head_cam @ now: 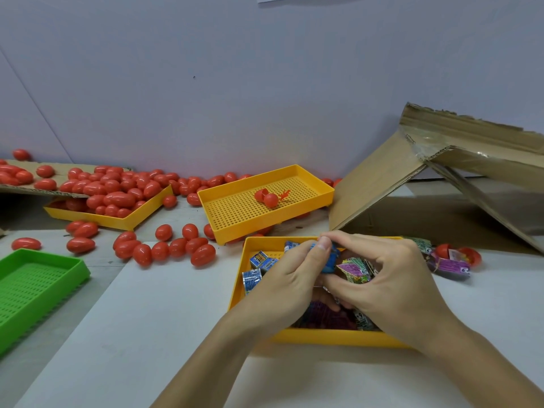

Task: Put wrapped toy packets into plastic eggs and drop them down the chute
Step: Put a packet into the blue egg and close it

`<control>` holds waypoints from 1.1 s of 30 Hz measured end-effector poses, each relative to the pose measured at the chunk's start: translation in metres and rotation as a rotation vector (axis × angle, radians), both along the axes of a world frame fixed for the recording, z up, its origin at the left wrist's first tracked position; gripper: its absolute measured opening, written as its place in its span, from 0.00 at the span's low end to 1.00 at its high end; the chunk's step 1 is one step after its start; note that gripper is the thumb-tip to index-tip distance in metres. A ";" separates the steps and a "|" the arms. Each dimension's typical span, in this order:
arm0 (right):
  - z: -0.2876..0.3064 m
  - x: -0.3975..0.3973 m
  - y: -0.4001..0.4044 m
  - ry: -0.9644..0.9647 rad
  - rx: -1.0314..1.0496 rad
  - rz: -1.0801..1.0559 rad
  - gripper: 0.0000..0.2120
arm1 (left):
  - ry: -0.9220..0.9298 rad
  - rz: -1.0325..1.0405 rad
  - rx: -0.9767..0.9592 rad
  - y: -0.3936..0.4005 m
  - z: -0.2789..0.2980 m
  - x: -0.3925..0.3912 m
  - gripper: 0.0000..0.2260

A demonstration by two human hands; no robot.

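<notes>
Both hands meet over the near yellow tray (323, 337) of wrapped toy packets. My left hand (290, 278) and my right hand (391, 278) together pinch a small blue packet (331, 262) above the tray. Blue packets (259, 262) lie in the tray's far left corner, and a colourful pink-green packet (354, 270) sits just under my right fingers. Red plastic eggs (176, 248) lie scattered on the table to the left. An opened red egg (459, 254) with a purple packet (450, 266) lies right of the tray. The cardboard chute (382, 184) slopes at the right.
A second yellow tray (235, 213) behind holds an opened red egg (266, 197). A third yellow tray (117, 222) at the left is heaped with eggs, next to a cardboard sheet (35, 191). A green tray (38, 278) sits at the near left. A pale wall stands behind.
</notes>
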State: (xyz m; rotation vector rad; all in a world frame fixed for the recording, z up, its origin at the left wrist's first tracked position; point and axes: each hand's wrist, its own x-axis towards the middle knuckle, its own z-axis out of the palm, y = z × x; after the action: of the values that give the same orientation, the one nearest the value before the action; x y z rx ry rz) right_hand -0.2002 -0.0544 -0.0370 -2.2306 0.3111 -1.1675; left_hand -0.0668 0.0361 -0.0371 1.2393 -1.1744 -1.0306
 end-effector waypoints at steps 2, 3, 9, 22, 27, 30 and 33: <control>0.002 0.000 0.002 0.003 0.018 0.010 0.23 | 0.006 -0.009 0.016 0.001 0.001 0.001 0.15; 0.002 0.000 0.002 0.005 0.023 0.010 0.23 | 0.006 -0.008 0.025 0.000 0.001 0.001 0.16; -0.002 0.000 -0.003 0.054 -0.019 -0.064 0.24 | 0.217 0.119 0.094 -0.010 0.000 0.005 0.20; -0.004 0.005 0.000 0.145 -0.104 -0.119 0.24 | 0.316 0.112 0.093 -0.008 -0.001 0.014 0.20; -0.003 0.005 0.001 0.101 -0.083 -0.109 0.27 | 0.375 -0.006 0.084 -0.006 0.000 0.012 0.17; -0.001 0.004 0.001 0.083 -0.066 -0.095 0.27 | 0.406 -0.045 0.079 -0.005 0.002 0.010 0.17; -0.002 0.004 0.000 0.084 -0.073 -0.101 0.26 | 0.407 -0.052 0.074 -0.005 0.001 0.011 0.16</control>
State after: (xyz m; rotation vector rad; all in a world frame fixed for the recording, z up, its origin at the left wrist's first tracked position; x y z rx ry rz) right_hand -0.1959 -0.0541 -0.0386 -2.3559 0.4256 -1.1552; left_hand -0.0561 0.0307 -0.0366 0.9970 -0.8622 -1.3028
